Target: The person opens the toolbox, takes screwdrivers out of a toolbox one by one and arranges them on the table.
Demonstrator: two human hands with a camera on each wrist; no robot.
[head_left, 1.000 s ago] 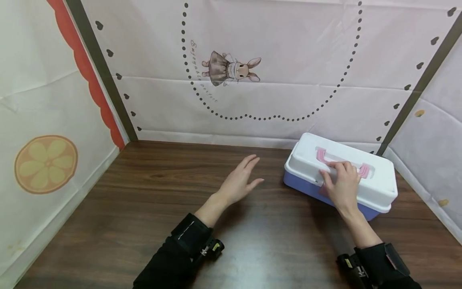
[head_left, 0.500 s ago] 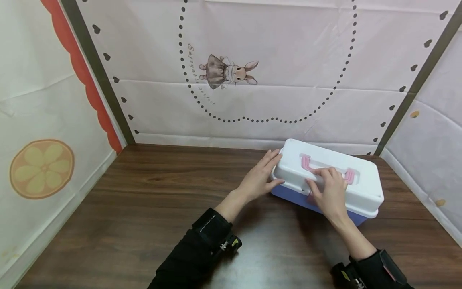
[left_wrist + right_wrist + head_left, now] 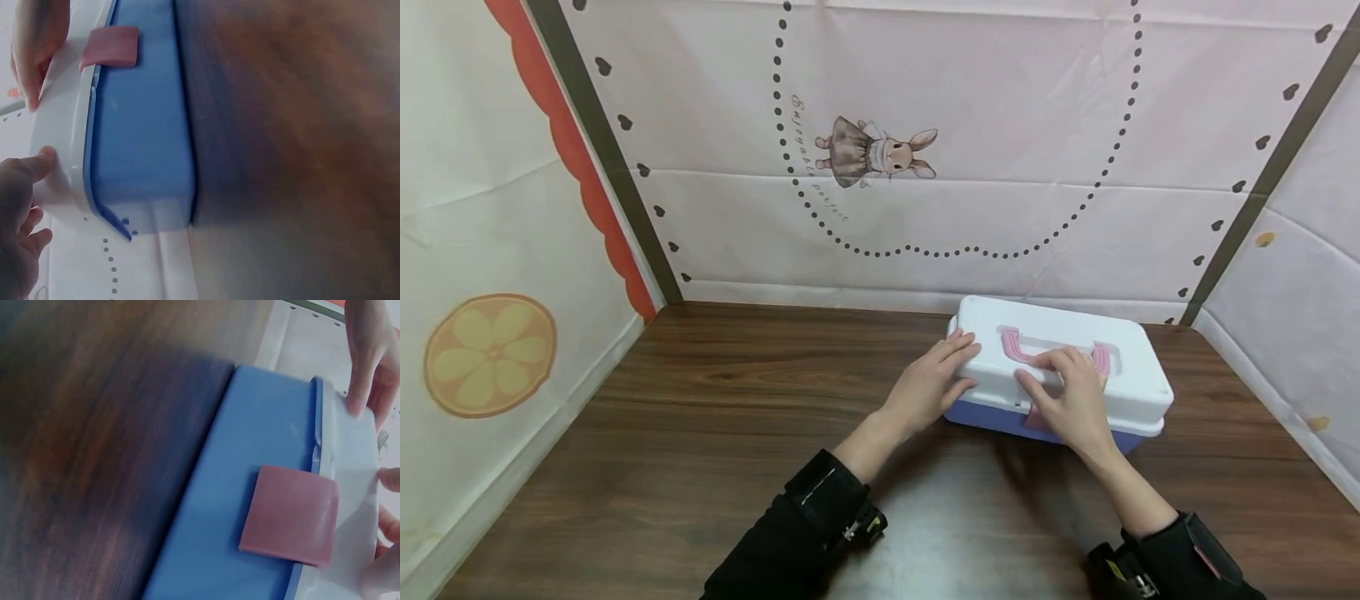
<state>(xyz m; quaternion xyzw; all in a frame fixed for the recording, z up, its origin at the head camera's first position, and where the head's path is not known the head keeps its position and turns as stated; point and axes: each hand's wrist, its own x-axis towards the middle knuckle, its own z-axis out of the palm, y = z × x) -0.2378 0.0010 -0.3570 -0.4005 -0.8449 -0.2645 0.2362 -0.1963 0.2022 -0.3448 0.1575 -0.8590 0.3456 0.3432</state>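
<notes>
A storage box (image 3: 1060, 329) with a white lid, a blue-purple base (image 3: 144, 119), a pink carrying handle (image 3: 1011, 343) and a pink front latch (image 3: 290, 515) stands upright on the table, its lid down. At the box's left end, my left hand (image 3: 925, 385) holds the lid corner, thumb on the front side and fingers on the end. My right hand (image 3: 1071, 396) has its fingers curled at the handle on top, covering the handle's middle, while the thumb lies at the lid's front edge.
The dark wooden table (image 3: 760, 400) reaches to a white printed cloth wall (image 3: 1000, 208) at the back, close behind the box. More cloth walls border the left (image 3: 467, 242) and right (image 3: 1300, 333).
The box has slid left across the table, with my right hand moving along at its handle. My left hand has come from apart to the box's left end and now holds it.
</notes>
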